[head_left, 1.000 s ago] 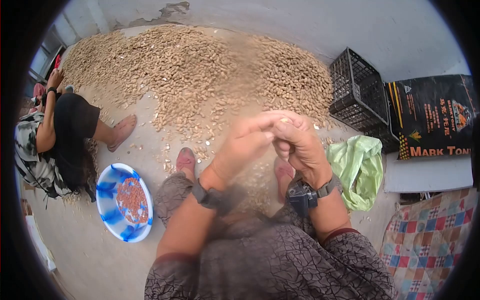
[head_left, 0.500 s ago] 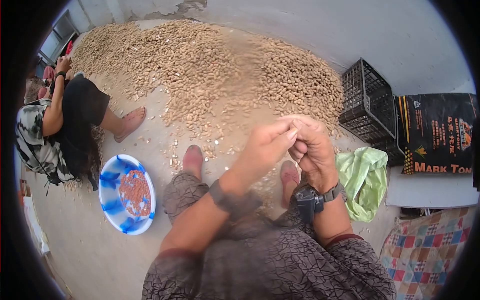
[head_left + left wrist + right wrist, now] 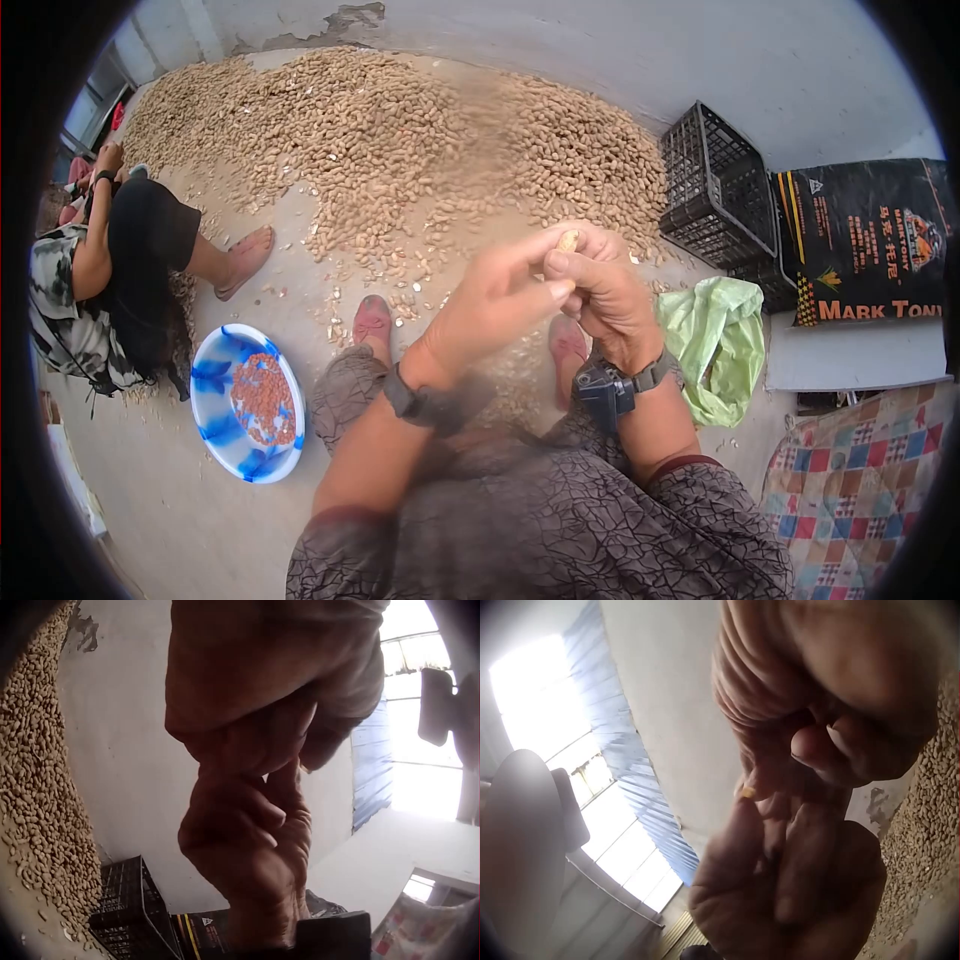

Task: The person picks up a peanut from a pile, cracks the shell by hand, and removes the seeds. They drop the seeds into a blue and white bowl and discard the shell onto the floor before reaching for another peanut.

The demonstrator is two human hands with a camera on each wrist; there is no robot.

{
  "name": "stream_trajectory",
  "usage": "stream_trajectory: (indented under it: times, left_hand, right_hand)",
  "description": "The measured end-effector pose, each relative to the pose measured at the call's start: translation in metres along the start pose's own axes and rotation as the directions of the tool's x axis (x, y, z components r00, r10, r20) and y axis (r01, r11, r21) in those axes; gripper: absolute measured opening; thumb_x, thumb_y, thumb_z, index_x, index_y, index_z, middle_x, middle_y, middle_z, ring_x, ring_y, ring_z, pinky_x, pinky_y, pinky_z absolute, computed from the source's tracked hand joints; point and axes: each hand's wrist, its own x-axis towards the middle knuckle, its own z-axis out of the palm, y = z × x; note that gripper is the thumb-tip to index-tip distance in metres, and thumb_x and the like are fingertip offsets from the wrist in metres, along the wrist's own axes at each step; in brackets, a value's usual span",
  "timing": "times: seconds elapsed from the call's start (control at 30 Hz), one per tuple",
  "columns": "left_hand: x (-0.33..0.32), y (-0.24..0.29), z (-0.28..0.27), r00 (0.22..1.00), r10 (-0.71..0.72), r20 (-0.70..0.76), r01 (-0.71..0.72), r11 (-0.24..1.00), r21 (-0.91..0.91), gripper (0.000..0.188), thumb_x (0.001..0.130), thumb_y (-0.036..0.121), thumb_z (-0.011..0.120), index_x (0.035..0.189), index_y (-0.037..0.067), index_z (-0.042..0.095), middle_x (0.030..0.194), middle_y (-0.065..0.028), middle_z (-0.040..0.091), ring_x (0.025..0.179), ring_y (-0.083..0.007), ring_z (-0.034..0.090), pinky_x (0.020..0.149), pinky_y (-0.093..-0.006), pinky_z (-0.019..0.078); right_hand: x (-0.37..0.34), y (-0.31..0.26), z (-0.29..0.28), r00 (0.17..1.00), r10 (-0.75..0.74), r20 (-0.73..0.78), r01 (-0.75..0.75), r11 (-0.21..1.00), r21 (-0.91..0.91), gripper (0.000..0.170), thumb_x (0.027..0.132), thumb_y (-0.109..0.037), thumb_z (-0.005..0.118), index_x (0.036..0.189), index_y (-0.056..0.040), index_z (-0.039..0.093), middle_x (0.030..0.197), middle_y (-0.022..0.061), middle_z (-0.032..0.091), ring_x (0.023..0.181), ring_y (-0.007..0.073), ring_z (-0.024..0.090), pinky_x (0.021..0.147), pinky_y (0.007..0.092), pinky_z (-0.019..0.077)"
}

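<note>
Two hands meet over a peanut (image 3: 569, 240) in front of the seated person's lap.
The right hand (image 3: 615, 305) pinches the nut, its pale end poking up beyond the thumb; the left hand (image 3: 490, 300) presses in close, fingers bent and blurred, and whether it also grips the nut cannot be told. Past the hands, a broad pile (image 3: 370, 120) of unshelled peanuts lies on the floor along the wall (image 3: 600, 45). To the left stands a blue-and-white basin (image 3: 212, 385) with reddish kernels (image 3: 262, 395) in it; to the right, a green bag (image 3: 712, 345), a black crate (image 3: 710, 190) and a printed sack (image 3: 870, 240). Another person (image 3: 150, 235) sits at far left.
</note>
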Motion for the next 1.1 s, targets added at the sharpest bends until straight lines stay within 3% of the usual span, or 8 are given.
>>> stream_trajectory:
  times: [0.27, 0.33, 0.43, 0.53, 0.6, 0.77, 0.83, 1.1]
  left_hand:
    - [0.004, -0.009, -0.001, 0.989, -0.072, -0.125, 0.062, 0.994, -0.086, 0.027, 0.087, 0.008, 0.046, 0.108, -0.006, 0.056, 0.084, -0.0018, 0.058, 0.074, -0.0074, 0.053, 0.066, -0.0213, 0.0443]
    - [0.007, -0.016, -0.003, 0.980, -0.069, -0.188, 0.054, 0.995, -0.084, 0.027, 0.088, 0.011, 0.047, 0.108, -0.002, 0.058, 0.069, 0.0036, 0.054, 0.052, 0.0011, 0.035, 0.046, -0.0155, 0.0235]
    - [0.009, -0.030, -0.012, 0.958, -0.108, -0.266, 0.086, 0.992, -0.091, 0.023, 0.089, 0.012, 0.046, 0.103, 0.000, 0.059, 0.069, 0.0039, 0.053, 0.051, 0.0017, 0.034, 0.045, -0.0156, 0.0229]
    - [0.010, -0.024, -0.015, 0.924, -0.116, -0.365, 0.077, 0.990, -0.119, 0.022, 0.088, 0.011, 0.044, 0.096, -0.005, 0.057, 0.069, -0.0049, 0.057, 0.062, -0.0090, 0.053, 0.058, -0.0217, 0.0424]
    - [0.012, -0.018, -0.017, 0.916, -0.055, -0.397, 0.043, 0.998, -0.037, 0.022, 0.089, 0.012, 0.045, 0.097, -0.004, 0.057, 0.067, -0.0045, 0.057, 0.061, -0.0085, 0.052, 0.057, -0.0215, 0.0419]
    - [0.009, -0.022, -0.008, 0.907, 0.064, -0.416, -0.002, 0.989, 0.149, 0.023, 0.094, 0.017, 0.048, 0.106, 0.002, 0.059, 0.074, 0.0037, 0.054, 0.060, -0.0017, 0.045, 0.051, -0.0168, 0.0372]
    - [0.010, -0.027, -0.002, 0.918, 0.121, -0.377, -0.058, 0.983, 0.175, 0.023, 0.094, 0.015, 0.047, 0.108, 0.000, 0.059, 0.077, 0.0030, 0.055, 0.060, -0.0021, 0.045, 0.053, -0.0171, 0.0381]
    - [0.015, -0.045, 0.003, 0.862, 0.290, -0.415, -0.156, 0.932, 0.326, 0.022, 0.092, 0.010, 0.042, 0.100, -0.001, 0.059, 0.064, -0.0046, 0.059, 0.058, -0.0105, 0.059, 0.052, -0.0259, 0.0483]
  right_hand:
    - [0.007, 0.005, 0.003, 0.995, -0.025, -0.102, 0.014, 0.994, -0.106, 0.019, 0.082, -0.017, 0.062, 0.089, 0.0004, 0.065, 0.066, -0.0009, 0.057, 0.051, 0.0031, 0.044, 0.044, 0.0167, 0.0319]
    - [0.009, 0.009, 0.003, 0.995, -0.024, -0.097, 0.009, 0.988, -0.153, 0.020, 0.082, -0.017, 0.062, 0.092, 0.0004, 0.065, 0.065, -0.0013, 0.056, 0.051, 0.0031, 0.045, 0.044, 0.0167, 0.0321]
    - [0.010, 0.007, 0.007, 0.992, -0.087, -0.097, 0.052, 0.946, -0.320, 0.015, 0.081, -0.016, 0.065, 0.087, -0.0021, 0.062, 0.066, -0.0013, 0.057, 0.046, 0.0012, 0.041, 0.041, 0.0150, 0.0291]
    - [0.005, 0.000, 0.013, 0.992, -0.126, 0.011, 0.120, 0.911, -0.395, 0.021, 0.081, -0.018, 0.063, 0.095, -0.0019, 0.066, 0.070, -0.0011, 0.060, 0.054, 0.0018, 0.046, 0.045, 0.0163, 0.0334]
    - [0.003, -0.002, 0.012, 0.977, -0.117, -0.176, 0.013, 0.865, -0.501, 0.021, 0.081, -0.018, 0.063, 0.094, -0.0027, 0.066, 0.073, -0.0008, 0.062, 0.054, 0.0004, 0.045, 0.045, 0.0155, 0.0322]
    - [0.006, 0.000, -0.008, 0.987, -0.059, -0.147, 0.022, 0.970, -0.243, 0.025, 0.082, -0.024, 0.065, 0.093, -0.0026, 0.061, 0.069, 0.0016, 0.058, 0.044, 0.0014, 0.036, 0.038, 0.0156, 0.0242]
    - [0.007, 0.003, -0.002, 0.990, -0.032, -0.139, 0.021, 0.997, -0.079, 0.016, 0.084, -0.021, 0.062, 0.085, -0.0044, 0.064, 0.063, -0.0052, 0.055, 0.045, 0.0001, 0.035, 0.040, 0.0161, 0.0237]
    - [0.011, 0.011, -0.002, 0.976, -0.014, -0.219, 0.011, 1.000, -0.013, 0.013, 0.082, -0.017, 0.064, 0.081, -0.0038, 0.062, 0.063, -0.0037, 0.053, 0.048, 0.0013, 0.038, 0.042, 0.0159, 0.0257]
